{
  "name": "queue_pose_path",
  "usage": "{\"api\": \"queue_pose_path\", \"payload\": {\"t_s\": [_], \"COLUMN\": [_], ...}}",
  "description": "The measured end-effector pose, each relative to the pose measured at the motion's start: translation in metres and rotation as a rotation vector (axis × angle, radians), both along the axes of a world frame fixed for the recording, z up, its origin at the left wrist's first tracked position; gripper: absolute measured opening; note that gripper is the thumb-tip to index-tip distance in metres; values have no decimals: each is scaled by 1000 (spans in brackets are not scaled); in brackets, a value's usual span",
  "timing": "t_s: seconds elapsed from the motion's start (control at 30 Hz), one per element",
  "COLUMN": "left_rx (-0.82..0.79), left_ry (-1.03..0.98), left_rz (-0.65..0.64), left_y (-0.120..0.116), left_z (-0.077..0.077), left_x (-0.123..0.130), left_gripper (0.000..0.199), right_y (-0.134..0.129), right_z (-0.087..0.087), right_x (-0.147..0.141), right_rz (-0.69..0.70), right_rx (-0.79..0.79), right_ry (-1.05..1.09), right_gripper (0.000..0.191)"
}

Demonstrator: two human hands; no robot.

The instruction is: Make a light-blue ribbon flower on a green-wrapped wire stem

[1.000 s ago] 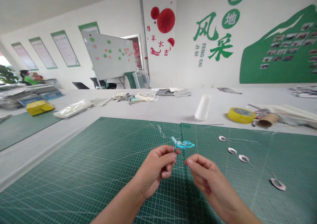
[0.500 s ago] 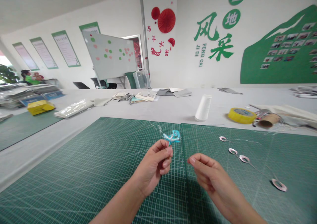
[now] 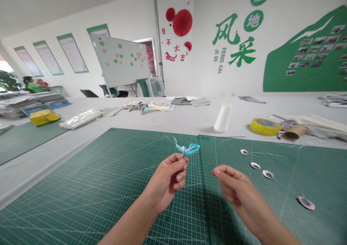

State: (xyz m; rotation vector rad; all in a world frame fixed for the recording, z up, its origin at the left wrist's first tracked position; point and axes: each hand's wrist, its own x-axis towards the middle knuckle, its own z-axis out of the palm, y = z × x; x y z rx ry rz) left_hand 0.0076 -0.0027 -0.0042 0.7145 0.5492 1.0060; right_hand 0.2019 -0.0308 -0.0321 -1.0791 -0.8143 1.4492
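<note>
My left hand (image 3: 172,176) is closed in a pinch around the lower end of a small blue looped ornament (image 3: 192,149), which looks wrapped in thread. Fine pale strands (image 3: 175,141) stick out from its upper left. To the right, my right hand (image 3: 233,185) is also pinched, thumb against forefinger; whatever sits between those fingertips is too fine to make out. Both hands are raised over green cutting mats (image 3: 114,187). Pale pink oval rings with thin wire tails, one of them a ring (image 3: 268,174), lie on the mat beyond my right hand.
A white thread cone (image 3: 222,118) stands behind the mats. Right of it are a yellow tape roll (image 3: 265,126) and a cardboard tube (image 3: 296,132). Fabric pieces (image 3: 159,104) lie farther back. At left are a yellow box (image 3: 44,117) and a clear plastic packet (image 3: 81,119).
My right hand has moved slightly right, away from my left. The blue ornament has turned in my left fingers, its loop now extending farther right.
</note>
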Motion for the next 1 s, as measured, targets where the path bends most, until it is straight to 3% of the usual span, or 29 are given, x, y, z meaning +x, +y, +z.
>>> {"api": "queue_pose_path", "payload": {"t_s": [0.63,1.0], "left_rx": [5,-2], "left_ry": [5,2], "left_rz": [78,89], "left_y": [4,4], "left_z": [6,4], "left_x": [-17,-17], "left_gripper": [13,13], "right_y": [-3,-16], "right_z": [6,5], "right_x": [29,40], "right_rz": [-45,-45], "right_rx": [-2,-126], "right_ry": [-46,-133], "right_gripper": [27,28]}}
